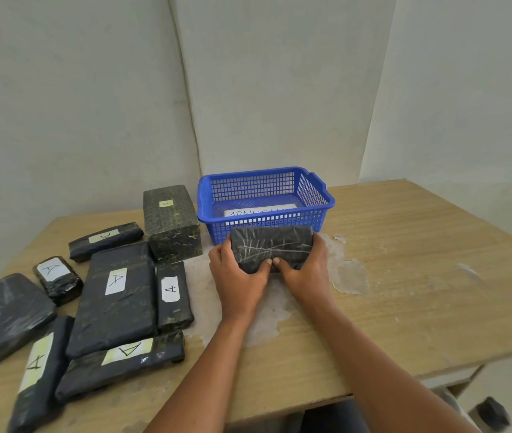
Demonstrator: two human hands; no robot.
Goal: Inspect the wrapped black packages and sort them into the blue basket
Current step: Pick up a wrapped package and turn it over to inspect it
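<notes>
A black wrapped package [272, 246] is held by both hands just above the table [404, 276], tilted so its broad face, marked with pale crease lines, turns toward the camera. The left hand [237, 276] grips its left end with fingers curled behind and the thumb lying along the lower front edge; the right hand [306, 273] grips the right end the same way, and the two thumbs nearly meet at the middle of the lower edge. Right behind the held package stands the blue basket [317, 210], its near wall partly hidden by the package; a white paper with dark lettering [259, 211] lies on its floor, only partly readable. Beyond the left hand a tall block-shaped package [170, 225] stands upright beside the basket with a small label on top. Farther to the left of the hands lie more black packages with white labels marked "A": a narrow one [173, 296] nearest the left hand, a large flat one [117, 295] touching it, a long one [104, 240] behind, a small one [58, 279], a rounded flat one [4, 317] at the far left, and two long ones [120, 367] nearer the person. Under the hands the table's surface is worn into a pale patch [264, 310].
</notes>
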